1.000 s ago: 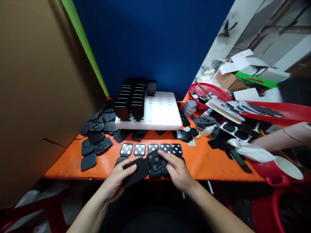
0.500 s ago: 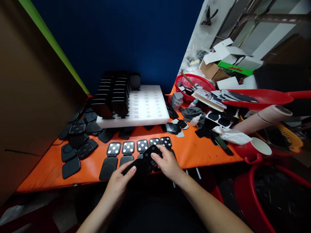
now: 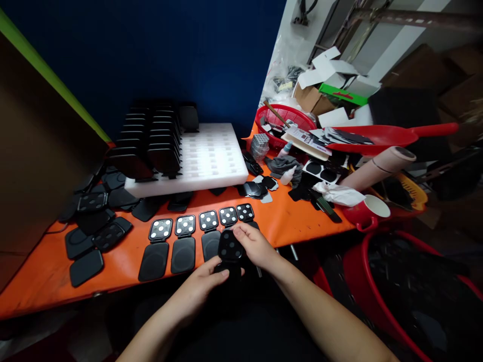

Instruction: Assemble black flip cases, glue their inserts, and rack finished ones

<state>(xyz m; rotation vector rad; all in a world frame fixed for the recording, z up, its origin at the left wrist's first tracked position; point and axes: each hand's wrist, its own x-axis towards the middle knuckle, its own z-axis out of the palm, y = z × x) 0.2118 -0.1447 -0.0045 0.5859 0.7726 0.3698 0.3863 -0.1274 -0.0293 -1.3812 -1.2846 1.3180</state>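
Hands grip one black dotted panel (image 3: 230, 248) jointly; left hand (image 3: 206, 281) pinches its near edge; right hand (image 3: 255, 246) clasps its far side, above orange table (image 3: 294, 221).

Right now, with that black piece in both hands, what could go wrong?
The black dotted piece is held by the left hand and right hand at the orange table's front edge; a slip might drop it into the dark below. The right hand is close to the row of dotted pieces and could nudge them askew.

A cluttered assembly workshop: orange bench (image 3: 294, 221), white foam tray (image 3: 211, 163) of black parts, red baskets (image 3: 271, 120).
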